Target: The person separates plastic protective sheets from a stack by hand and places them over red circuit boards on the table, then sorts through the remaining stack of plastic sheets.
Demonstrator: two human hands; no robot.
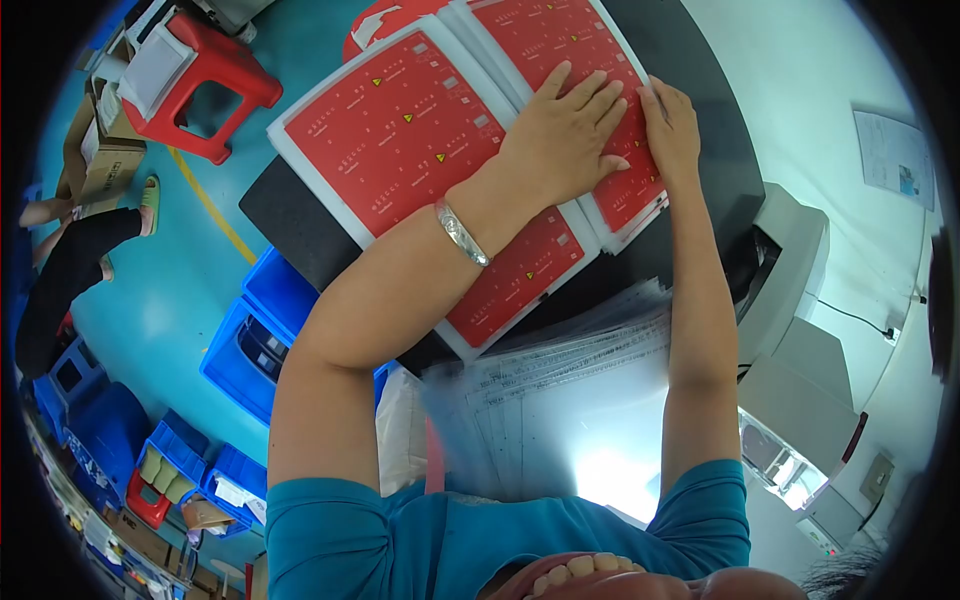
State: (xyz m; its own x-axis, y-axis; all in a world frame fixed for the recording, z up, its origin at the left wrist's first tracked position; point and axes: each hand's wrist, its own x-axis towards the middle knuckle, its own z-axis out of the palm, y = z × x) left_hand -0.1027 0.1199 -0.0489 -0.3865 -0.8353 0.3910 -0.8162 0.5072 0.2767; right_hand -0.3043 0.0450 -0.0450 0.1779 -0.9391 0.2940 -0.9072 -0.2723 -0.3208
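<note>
Two stacks of red printed sheets with white borders and small yellow warning triangles lie side by side on a dark table. My left hand (pixel 567 140) rests flat, fingers spread, on the right stack of red sheets (pixel 510 30). A silver bangle circles that wrist, and the forearm crosses the left stack of red sheets (pixel 370 130). At the right stack's outer edge, my right hand (pixel 672 130) is curled, its fingers closed along the sheets' border. Nearer my body lies a fanned pile of clear printed films (pixel 560 390).
The dark table (pixel 715 90) has a curved far edge. A red stool (pixel 200 90) with papers stands on the left, near another person's legs (pixel 75 275). Blue bins (pixel 245 350) sit beside the table. Grey equipment (pixel 790 240) and a white wall are at the right.
</note>
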